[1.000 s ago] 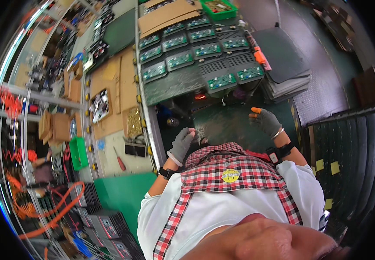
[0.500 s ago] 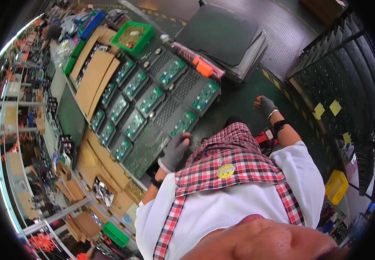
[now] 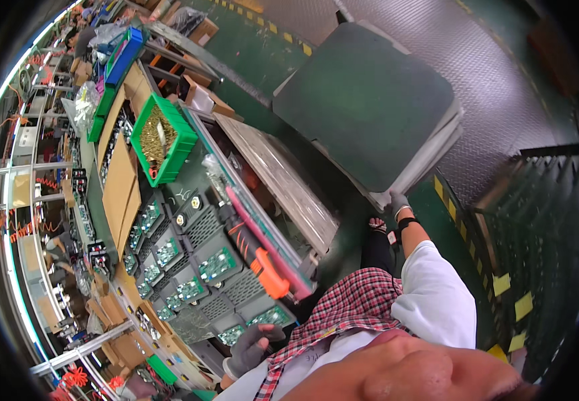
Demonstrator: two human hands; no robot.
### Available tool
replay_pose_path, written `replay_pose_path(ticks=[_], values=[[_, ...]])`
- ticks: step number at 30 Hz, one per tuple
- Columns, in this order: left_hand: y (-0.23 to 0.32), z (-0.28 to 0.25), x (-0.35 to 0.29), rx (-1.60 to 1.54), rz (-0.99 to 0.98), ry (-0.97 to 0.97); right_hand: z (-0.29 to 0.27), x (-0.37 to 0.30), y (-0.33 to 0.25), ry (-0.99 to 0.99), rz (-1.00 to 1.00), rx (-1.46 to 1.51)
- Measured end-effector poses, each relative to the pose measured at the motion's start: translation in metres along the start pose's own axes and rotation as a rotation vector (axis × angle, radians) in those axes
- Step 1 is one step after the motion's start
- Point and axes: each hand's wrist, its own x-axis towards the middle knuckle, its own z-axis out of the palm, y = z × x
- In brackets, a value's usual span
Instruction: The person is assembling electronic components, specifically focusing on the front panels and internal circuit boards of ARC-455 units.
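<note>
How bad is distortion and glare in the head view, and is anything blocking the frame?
Head view: strong fisheye, black corners, the workbench edge bends toward the rim. Glare along the upper left rim over the shelving. Centre sharp; far left clutter too small to read. The person's own face and checked collar block the lower edge, near the left hand. Right hand clear.

Yellow labels [image 3: 501, 284] on right rack [image 3: 543, 220]

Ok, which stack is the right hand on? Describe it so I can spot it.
Start at the long workbench with its rows of green circuit boards, then look across the aisle to the ridged metal floor. There a stack of flat sheets with a dark green top lies tilted; the gloved right hand touches its near corner. It is the one big plain green slab, with pale layered edges.
</note>
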Motion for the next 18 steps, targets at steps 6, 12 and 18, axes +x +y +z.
replay_pose_path(ticks=[6, 12, 18], values=[[0.004, 0.038, 0.027, -0.087, -0.138, 0.132, 0.041, 0.07, -0.017, -0.051, 0.069, 0.058], [0.048, 0.071, 0.059, -0.006, -0.055, 0.07, 0.027, 0.02, -0.046, -0.276, 0.074, 0.273], [0.091, 0.101, 0.11, -0.197, -0.219, -0.107, 0.023, -0.096, -0.121, -0.588, -0.134, 0.2]])
